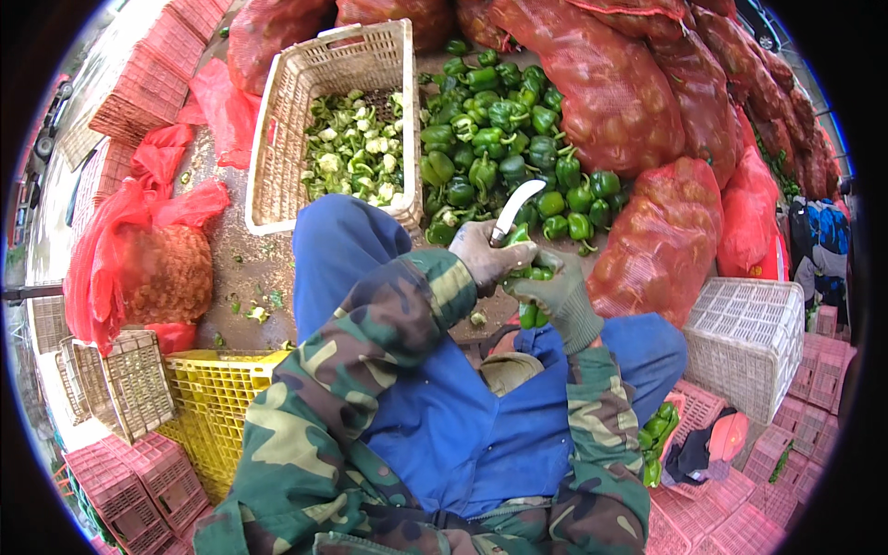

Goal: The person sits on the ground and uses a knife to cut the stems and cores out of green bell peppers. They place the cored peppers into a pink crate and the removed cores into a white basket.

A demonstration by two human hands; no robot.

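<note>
In front of my lap, my gloved left hand (489,255) grips a short knife (517,206) with a curved blade, its tip pointing up and away. A green bell pepper (533,273) is held in my gloved right hand (562,295), touching the fingers of my left. Part of that pepper is hidden by the fingers, so I cannot tell whether it is cut. Just beyond the hands lies a heap of green bell peppers (499,132). Left of the heap, a dirty white plastic crate (260,166) contains many cut pepper cores (357,149) with pale seed clusters.
Red mesh sacks (610,90) ring the heap. Another full mesh sack (655,236) lies near my right knee, beside an upturned white crate (742,347). At left are a mesh sack of small pieces (166,270) and a yellow crate (215,402). Green peppers (655,444) fill a pink crate at right.
</note>
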